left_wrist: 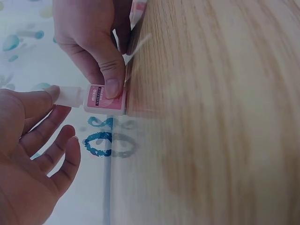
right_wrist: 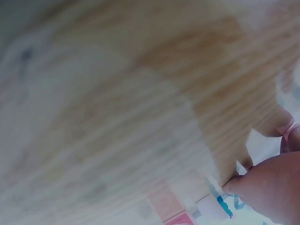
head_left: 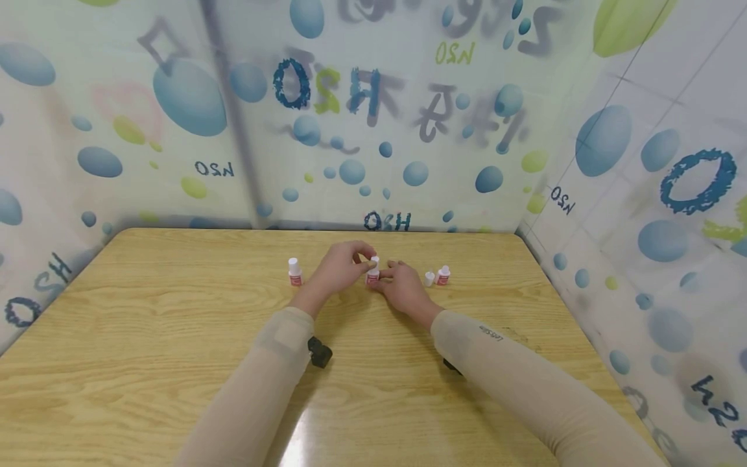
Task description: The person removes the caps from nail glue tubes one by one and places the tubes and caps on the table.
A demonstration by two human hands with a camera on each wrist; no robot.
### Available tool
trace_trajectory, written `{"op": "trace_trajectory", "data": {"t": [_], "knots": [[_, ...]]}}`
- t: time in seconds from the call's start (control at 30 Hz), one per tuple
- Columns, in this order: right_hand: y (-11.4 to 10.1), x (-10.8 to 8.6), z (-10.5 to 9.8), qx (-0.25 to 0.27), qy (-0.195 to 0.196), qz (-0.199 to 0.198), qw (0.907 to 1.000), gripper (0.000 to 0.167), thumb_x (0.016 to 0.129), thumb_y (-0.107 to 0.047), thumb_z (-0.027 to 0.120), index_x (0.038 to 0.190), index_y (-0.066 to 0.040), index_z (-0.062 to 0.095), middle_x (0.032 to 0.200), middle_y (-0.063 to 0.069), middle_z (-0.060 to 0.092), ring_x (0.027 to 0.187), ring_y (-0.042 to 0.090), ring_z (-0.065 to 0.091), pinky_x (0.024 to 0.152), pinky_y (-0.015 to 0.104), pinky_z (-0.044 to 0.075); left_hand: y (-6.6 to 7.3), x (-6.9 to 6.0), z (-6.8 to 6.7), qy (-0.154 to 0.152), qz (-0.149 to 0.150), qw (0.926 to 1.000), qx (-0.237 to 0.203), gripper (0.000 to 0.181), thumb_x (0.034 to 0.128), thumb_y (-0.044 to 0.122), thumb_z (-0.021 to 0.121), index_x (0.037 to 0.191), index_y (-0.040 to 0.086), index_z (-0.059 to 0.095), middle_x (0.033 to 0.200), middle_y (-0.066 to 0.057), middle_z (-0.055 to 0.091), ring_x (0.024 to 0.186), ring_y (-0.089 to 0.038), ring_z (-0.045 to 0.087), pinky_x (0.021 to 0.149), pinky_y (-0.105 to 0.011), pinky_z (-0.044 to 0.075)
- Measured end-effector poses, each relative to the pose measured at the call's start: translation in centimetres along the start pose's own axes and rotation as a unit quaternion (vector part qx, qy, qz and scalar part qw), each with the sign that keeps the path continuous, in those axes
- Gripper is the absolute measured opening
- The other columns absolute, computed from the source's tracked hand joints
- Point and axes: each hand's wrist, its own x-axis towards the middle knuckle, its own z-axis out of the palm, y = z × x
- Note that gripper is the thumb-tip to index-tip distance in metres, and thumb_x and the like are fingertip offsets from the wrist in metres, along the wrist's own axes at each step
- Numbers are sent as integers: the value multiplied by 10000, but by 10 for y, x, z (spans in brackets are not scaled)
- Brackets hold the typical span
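A small white nail glue bottle (left_wrist: 99, 108) with a pink label stands on the wooden table (head_left: 192, 337) between both hands. My left hand (head_left: 337, 267) pinches its white cap (left_wrist: 69, 96) between thumb and finger; the other fingers are loosely bent. My right hand (head_left: 404, 288) grips the bottle body low down, its thumb over the label in the left wrist view. In the right wrist view the right hand (right_wrist: 274, 183) shows only at the lower right, and its hold on the bottle is mostly cut off.
Left of the hands stands a capped bottle (head_left: 295, 272) of the same kind. To the right, another bottle (head_left: 443, 276) stands beside a loose white cap (head_left: 429, 279). A patterned sheet (head_left: 350, 143) rises behind the table and along its sides.
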Motion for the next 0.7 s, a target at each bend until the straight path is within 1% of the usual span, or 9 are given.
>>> {"op": "trace_trajectory", "data": {"t": [0.2,0.4,0.47,0.7], "knots": [[0,0,0,-25,14,-6,10000,370,1021,-351,720,1333,-154,753,1660,175,457,1602,417,331,1303,559,285,1,1,1,13,21,10000,17,269,1055,215,679,1303,122,724,1207,-70,721,980,-228,606,719,-309,504],[0,-1,-1,-40,46,-58,10000,354,1023,-311,725,1332,-142,753,1649,187,469,1595,422,344,1293,569,303,2,1,4,68,129,9998,155,197,1047,217,692,1212,126,749,1143,-56,711,930,-218,593,699,-305,494],[0,-2,-1,-43,38,-51,10000,354,1025,-303,723,1339,-141,748,1652,187,464,1596,422,341,1291,569,305,1,2,5,98,102,9998,155,179,1038,225,706,1186,131,744,1127,-49,705,916,-216,588,691,-304,495],[2,0,0,-113,44,-72,9999,361,1034,-295,711,1362,-145,736,1657,183,458,1597,416,341,1289,567,311,0,1,6,209,-143,9996,123,145,1026,251,726,1125,147,705,1076,-39,687,877,-218,574,672,-312,487]]}}
